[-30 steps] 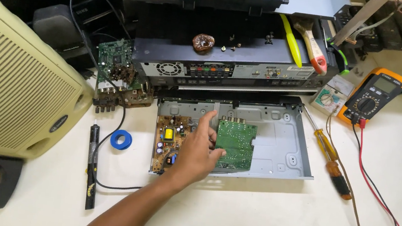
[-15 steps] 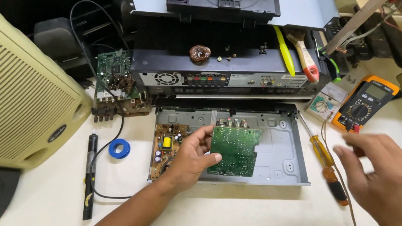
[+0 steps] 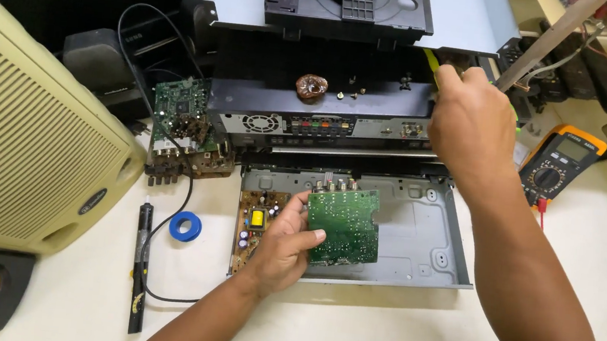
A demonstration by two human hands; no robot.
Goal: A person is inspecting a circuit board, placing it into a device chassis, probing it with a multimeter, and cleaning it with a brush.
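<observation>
Your left hand (image 3: 282, 247) grips the green rectangular circuit board (image 3: 343, 226) by its left edge, thumb across the face and fingers hidden behind. The board is tilted up over the open grey metal chassis tray (image 3: 428, 236), just right of the brown power board (image 3: 255, 222) seated in the tray's left end. It looks light and stiff, yet probably fragile: edge holds like yours seem safest, clear of the solder points and the row of round connectors along its top edge. Its face is dense with fine pale tracks.

Your right hand (image 3: 470, 124) reaches beyond the tray's far right corner, curled around a yellow-green tool handle (image 3: 431, 60); how firmly it holds, I cannot tell. Right of the tray sits an orange multimeter (image 3: 561, 160); left of it, a blue tape roll (image 3: 185, 226).
</observation>
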